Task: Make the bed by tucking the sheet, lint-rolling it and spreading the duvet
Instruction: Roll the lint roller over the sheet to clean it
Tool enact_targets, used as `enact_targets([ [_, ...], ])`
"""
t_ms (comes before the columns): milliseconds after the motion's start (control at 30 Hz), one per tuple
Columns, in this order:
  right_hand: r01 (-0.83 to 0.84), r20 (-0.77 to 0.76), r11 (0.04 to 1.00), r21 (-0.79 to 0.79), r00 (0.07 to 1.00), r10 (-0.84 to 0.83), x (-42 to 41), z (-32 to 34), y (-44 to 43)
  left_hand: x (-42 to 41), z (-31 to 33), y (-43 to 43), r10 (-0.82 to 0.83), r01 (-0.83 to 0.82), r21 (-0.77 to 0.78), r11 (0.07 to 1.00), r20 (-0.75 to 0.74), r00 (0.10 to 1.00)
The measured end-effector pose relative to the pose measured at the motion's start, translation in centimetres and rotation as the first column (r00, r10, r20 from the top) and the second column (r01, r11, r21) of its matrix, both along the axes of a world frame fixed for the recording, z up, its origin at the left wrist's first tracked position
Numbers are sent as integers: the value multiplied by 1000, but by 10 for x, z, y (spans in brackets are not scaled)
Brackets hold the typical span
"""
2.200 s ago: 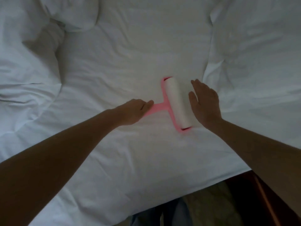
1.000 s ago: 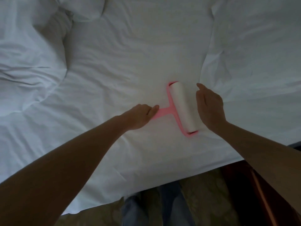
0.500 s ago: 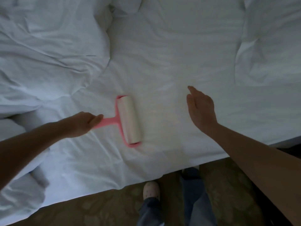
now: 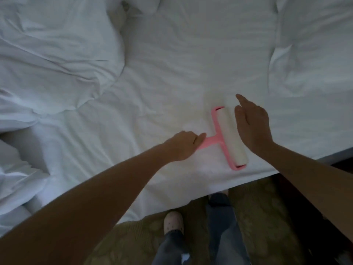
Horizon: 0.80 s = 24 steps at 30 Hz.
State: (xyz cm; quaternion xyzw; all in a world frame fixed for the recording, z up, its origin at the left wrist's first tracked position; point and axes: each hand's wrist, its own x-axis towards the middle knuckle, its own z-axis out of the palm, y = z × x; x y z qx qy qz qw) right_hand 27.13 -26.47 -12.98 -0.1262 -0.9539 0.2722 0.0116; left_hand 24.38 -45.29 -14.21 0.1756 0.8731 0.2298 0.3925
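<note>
A pink lint roller [image 4: 230, 136] with a white sticky drum lies on the white bed sheet [image 4: 181, 64], close to the bed's near edge. My left hand [image 4: 184, 145] grips its pink handle, which is mostly hidden in the fist. My right hand [image 4: 252, 125] is just right of the drum, fingers straight, over the sheet; whether it touches the sheet is unclear. The white duvet [image 4: 53, 58] is bunched in a crumpled heap on the left of the bed.
More white bedding, perhaps pillows [image 4: 313, 50], lies heaped at the right. The bed's near edge [image 4: 191, 199] runs diagonally above a patterned carpet [image 4: 257, 217]. My legs and a light shoe [image 4: 172, 222] stand below. Dark furniture [image 4: 313, 197] sits at the lower right.
Half a second ago the roller was well left of my right hand; my left hand has pushed it rightwards across the sheet until it is beside that hand again.
</note>
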Motion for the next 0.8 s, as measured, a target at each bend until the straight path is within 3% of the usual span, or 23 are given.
enact_targets([
  [100,-11,34,1000,29,999,10,4,-4,1,0,-5,-37,-37,38,6,999,-66,997],
  [300,-67,86,998,-3,994,67,0,-8,-35,3,10,-168,-50,25,-208,978,-112,992],
  [433,-138,108,989,-45,984,142,-9,-13,-63,13,30,-273,84,-125,-388,913,-122,989],
  [533,-149,99,986,-75,983,156,-17,-15,-81,8,37,-323,279,-322,-404,856,-163,946],
  [667,-198,79,974,-108,975,207,-32,-15,-95,-5,44,-297,292,-333,-359,872,-164,942],
  [800,-223,21,969,-103,974,226,-53,-15,-96,-28,37,-197,270,-301,-152,941,-193,943],
])
